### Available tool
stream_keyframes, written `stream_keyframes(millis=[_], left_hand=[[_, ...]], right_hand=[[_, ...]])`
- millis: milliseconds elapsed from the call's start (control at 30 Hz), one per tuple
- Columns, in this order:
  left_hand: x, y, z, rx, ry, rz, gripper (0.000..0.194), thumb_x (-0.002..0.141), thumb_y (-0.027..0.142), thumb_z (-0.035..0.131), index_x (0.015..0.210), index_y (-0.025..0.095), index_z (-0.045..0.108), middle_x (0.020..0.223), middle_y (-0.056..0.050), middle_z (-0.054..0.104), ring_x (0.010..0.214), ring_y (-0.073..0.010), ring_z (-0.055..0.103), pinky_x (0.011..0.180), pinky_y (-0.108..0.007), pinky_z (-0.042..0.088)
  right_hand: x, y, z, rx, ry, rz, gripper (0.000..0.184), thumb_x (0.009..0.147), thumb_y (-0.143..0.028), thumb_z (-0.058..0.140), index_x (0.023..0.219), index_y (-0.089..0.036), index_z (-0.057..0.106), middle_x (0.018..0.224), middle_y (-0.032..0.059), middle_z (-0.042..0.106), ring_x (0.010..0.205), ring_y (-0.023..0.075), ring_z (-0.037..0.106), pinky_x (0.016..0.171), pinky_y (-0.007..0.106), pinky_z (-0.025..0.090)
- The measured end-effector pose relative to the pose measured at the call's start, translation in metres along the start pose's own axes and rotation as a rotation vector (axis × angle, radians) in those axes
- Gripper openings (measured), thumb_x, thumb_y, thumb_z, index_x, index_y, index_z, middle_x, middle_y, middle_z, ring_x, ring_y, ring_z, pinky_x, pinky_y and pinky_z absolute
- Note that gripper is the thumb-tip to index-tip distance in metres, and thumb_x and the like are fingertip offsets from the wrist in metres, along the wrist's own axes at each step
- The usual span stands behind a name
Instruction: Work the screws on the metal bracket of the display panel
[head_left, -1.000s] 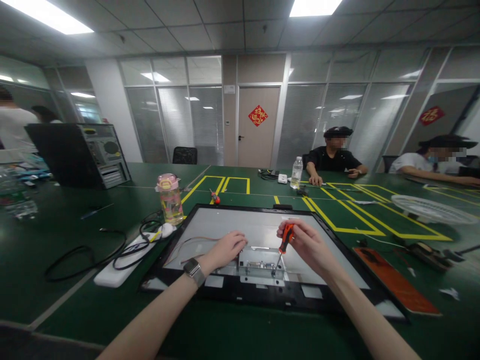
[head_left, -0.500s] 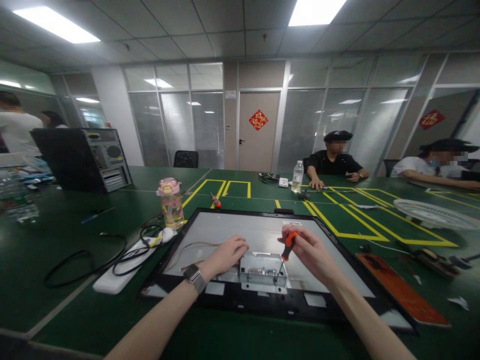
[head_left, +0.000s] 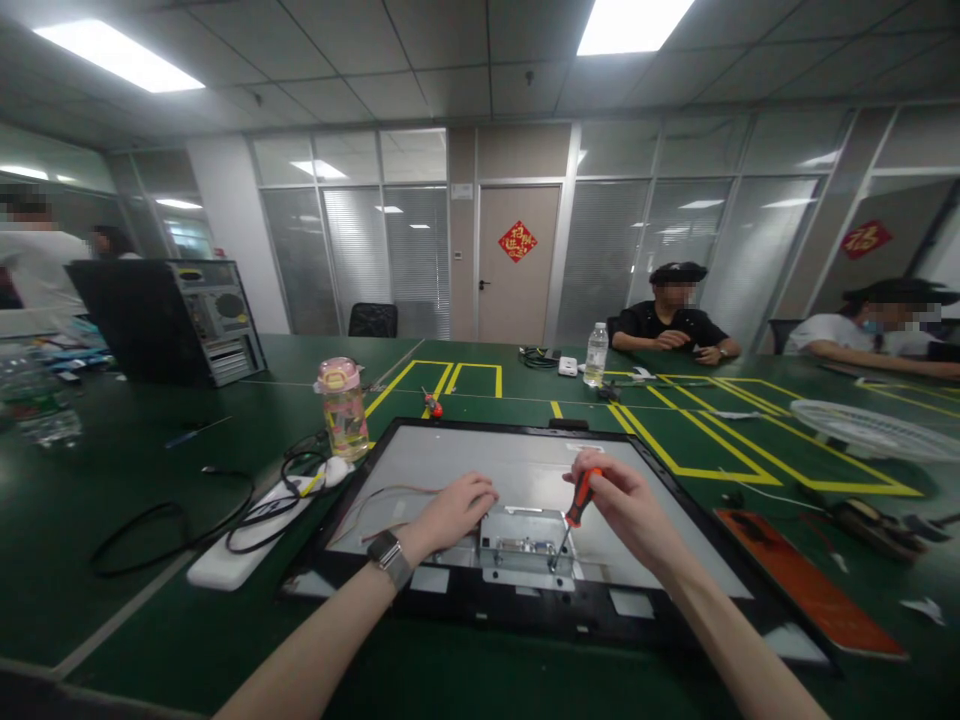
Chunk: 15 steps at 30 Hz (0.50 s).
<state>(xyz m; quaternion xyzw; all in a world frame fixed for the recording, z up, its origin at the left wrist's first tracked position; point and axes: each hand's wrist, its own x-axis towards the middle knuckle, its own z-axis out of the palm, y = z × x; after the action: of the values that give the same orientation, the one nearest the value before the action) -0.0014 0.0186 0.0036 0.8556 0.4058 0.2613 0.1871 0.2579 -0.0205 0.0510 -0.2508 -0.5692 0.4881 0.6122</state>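
A flat display panel (head_left: 442,455) with a black frame lies face down or back up; I cannot tell which. On its near middle sits a silver metal bracket (head_left: 517,521) with small connectors inside. My right hand (head_left: 619,497) grips the red-and-black handle of a screwdriver (head_left: 584,497). The shaft tilts down to the left, its tip at the bracket's near right corner. My left hand (head_left: 459,505), a watch on its wrist, rests by the bracket's upper left corner, fingers extended and lying loosely. Thin cables (head_left: 375,492) run out to its left.
Left of the panel are a white power strip (head_left: 247,540) with black cords and a pink-lidded bottle (head_left: 343,405). An orange-red board (head_left: 810,585) lies at the right. Beyond stand a clear bottle (head_left: 596,355) and a computer case (head_left: 165,320). Two people sit across the table.
The screwdriver handle has shifted slightly right and tilts more, its tip still at the bracket corner. My left hand stays put. The co-worker across has raised a hand from the table.
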Motion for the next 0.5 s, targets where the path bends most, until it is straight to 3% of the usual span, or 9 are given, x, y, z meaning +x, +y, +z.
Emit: stream_keyframes(millis=[133, 233, 367, 500], left_hand=[[0.0007, -0.0031, 0.0021, 0.004, 0.010, 0.008, 0.029, 0.097, 0.027, 0.040, 0.103, 0.018, 0.068, 0.117, -0.008, 0.062, 0.110, -0.0203, 0.057, 0.099, -0.031, 0.043], [0.0006, -0.0035, 0.0022, 0.008, 0.009, 0.005, 0.029, 0.097, 0.027, 0.040, 0.103, 0.019, 0.068, 0.117, -0.007, 0.063, 0.110, -0.0200, 0.057, 0.099, -0.031, 0.043], [-0.0001, -0.0014, 0.0011, 0.012, 0.000, -0.011, 0.030, 0.098, 0.027, 0.040, 0.105, 0.018, 0.067, 0.118, -0.008, 0.062, 0.110, -0.0201, 0.057, 0.099, -0.031, 0.043], [-0.0006, -0.0001, 0.0010, 0.019, 0.002, -0.010, 0.030, 0.098, 0.026, 0.039, 0.106, 0.019, 0.067, 0.118, -0.007, 0.062, 0.110, -0.0196, 0.056, 0.100, -0.032, 0.043]], right_hand=[[-0.0012, -0.0017, 0.0011, 0.011, -0.031, 0.056, 0.028, 0.076, -0.045, 0.074, 0.097, -0.027, 0.075, 0.088, 0.0056, 0.071, 0.084, 0.0206, 0.066, 0.083, 0.038, 0.052], [-0.0012, -0.0027, 0.0024, 0.002, -0.038, 0.036, 0.028, 0.078, -0.046, 0.072, 0.095, -0.025, 0.075, 0.091, 0.0070, 0.071, 0.083, 0.0211, 0.066, 0.084, 0.040, 0.052], [-0.0004, -0.0027, 0.0000, -0.040, 0.000, 0.003, 0.021, 0.070, -0.043, 0.079, 0.081, -0.026, 0.076, 0.092, 0.0049, 0.069, 0.082, 0.0203, 0.066, 0.083, 0.038, 0.052], [-0.0013, -0.0033, -0.0015, -0.046, -0.010, 0.072, 0.029, 0.074, -0.044, 0.076, 0.096, -0.026, 0.076, 0.089, 0.0071, 0.073, 0.086, 0.0234, 0.067, 0.086, 0.042, 0.051]])
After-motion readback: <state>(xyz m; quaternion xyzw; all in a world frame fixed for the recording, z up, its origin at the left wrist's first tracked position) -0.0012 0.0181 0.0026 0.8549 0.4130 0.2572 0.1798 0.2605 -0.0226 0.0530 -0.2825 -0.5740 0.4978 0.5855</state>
